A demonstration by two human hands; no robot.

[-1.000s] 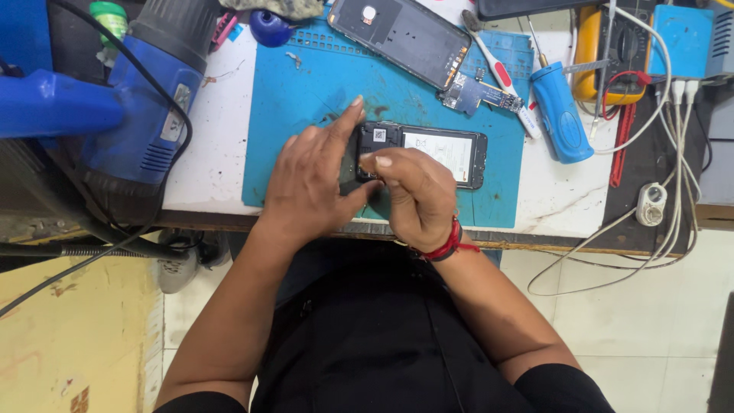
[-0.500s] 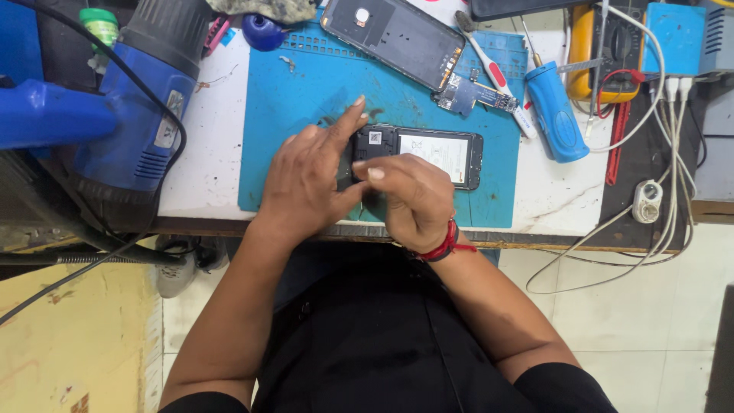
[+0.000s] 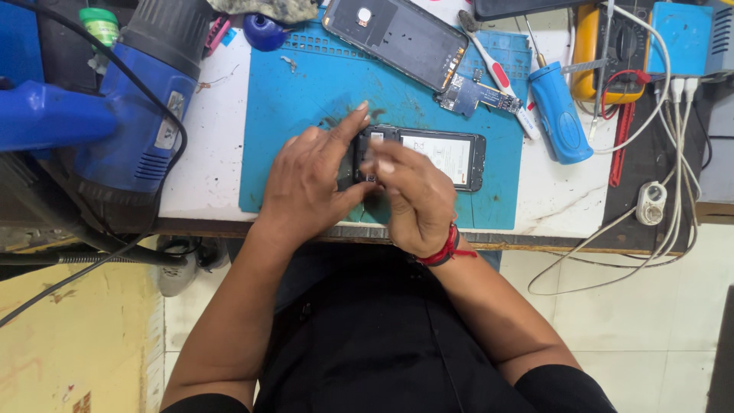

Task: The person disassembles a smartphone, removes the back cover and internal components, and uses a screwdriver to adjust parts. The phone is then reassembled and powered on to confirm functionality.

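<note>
Head view: left hand (image 3: 310,183), right hand (image 3: 413,195) fingers curled, gripping opened phone (image 3: 440,157).

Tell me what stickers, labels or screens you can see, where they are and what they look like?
Battery label: white rectangle inside the opened phone under both hands, on the blue mat.
Heat gun sticker: small pale strip on the blue heat gun, left.
Dark glass panel: black, top edge, mostly cut off.
</note>
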